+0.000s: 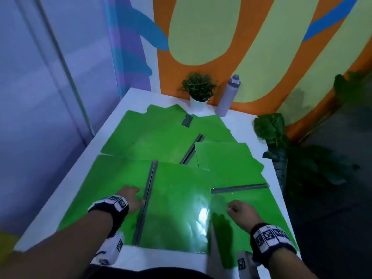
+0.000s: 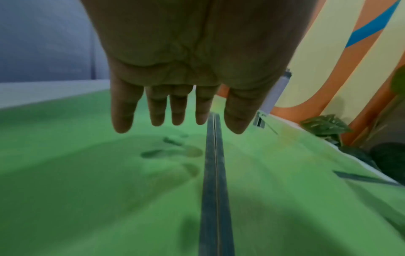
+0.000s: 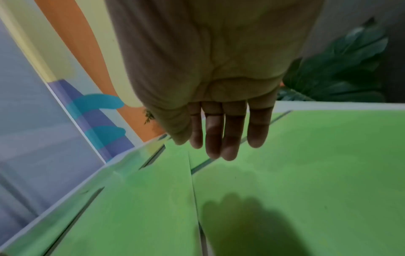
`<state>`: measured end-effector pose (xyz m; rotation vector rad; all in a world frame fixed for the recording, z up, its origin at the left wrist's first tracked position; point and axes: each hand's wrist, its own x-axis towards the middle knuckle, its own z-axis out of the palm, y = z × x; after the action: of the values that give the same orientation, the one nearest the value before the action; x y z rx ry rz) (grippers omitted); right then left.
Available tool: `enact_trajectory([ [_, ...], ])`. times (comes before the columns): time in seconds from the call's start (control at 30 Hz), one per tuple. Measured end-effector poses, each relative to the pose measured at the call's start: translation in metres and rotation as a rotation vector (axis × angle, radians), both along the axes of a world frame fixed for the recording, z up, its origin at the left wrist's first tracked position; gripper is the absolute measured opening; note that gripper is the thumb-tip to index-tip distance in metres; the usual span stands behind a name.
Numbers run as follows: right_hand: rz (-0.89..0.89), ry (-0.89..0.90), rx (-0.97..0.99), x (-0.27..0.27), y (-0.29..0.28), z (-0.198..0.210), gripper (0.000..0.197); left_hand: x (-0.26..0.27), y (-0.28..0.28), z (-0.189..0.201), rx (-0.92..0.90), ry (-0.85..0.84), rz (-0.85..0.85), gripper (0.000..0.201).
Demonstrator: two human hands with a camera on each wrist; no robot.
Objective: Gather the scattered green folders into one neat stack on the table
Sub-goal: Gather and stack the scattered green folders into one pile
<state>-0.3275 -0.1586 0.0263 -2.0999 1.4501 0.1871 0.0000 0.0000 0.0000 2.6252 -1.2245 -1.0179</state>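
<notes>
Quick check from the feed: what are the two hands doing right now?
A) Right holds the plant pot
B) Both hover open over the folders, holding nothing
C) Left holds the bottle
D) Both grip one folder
B: the left hand and right hand show straight fingers above the green folders, holding nothing.

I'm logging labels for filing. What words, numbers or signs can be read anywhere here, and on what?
No readable text.
Wristbands: black-and-white square code markers only, no letters.
Green folders: no labels visible.
Grey bottle: no print legible.
</notes>
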Motion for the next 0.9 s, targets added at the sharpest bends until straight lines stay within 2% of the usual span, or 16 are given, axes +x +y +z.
enact_trajectory([
  [0.07, -0.028, -0.025, 0.074, 0.007, -0.001, -0.011, 0.031, -0.012, 0.000, -0.006, 0.052, 0.000, 0.019, 0.075],
  [0.27, -0.020, -0.054, 0.237, 0.030, 0.001, -0.028, 0.042, -0.036, 0.003, -0.018, 0.089, 0.036, 0.051, 0.070],
  [0.43, -0.151, -0.172, 0.351, 0.037, -0.005, -0.045, 0.031, -0.051, 0.002, -0.022, 0.079, 0.011, -0.030, 0.047],
  [0.5, -0.173, -0.231, 0.335, 0.038, -0.006, -0.047, 0.021, -0.051, 0.003, -0.023, 0.067, 0.032, -0.022, 0.053],
  [0.57, -0.212, -0.358, 0.284, 0.039, -0.007, -0.044, 0.027, -0.049, 0.007, -0.020, 0.063, 0.055, 0.029, 0.071],
  [0.63, -0.243, -0.484, 0.236, 0.042, -0.009, -0.031, 0.032, -0.044, 0.009, -0.012, -0.009, 0.061, 0.115, 0.085],
  [0.73, -0.354, -0.670, 0.226, 0.052, -0.015, -0.005, 0.027, -0.033, 0.006, 0.013, -0.184, 0.084, 0.236, 0.101],
  [0.83, -0.453, -0.789, 0.218, 0.061, -0.019, 0.020, 0.051, -0.020, 0.000, 0.054, -0.396, 0.175, 0.263, 0.110],
  [0.9, -0.474, -0.884, 0.238, 0.072, -0.017, 0.031, 0.059, -0.015, -0.004, 0.081, -0.520, 0.278, 0.219, 0.104],
])
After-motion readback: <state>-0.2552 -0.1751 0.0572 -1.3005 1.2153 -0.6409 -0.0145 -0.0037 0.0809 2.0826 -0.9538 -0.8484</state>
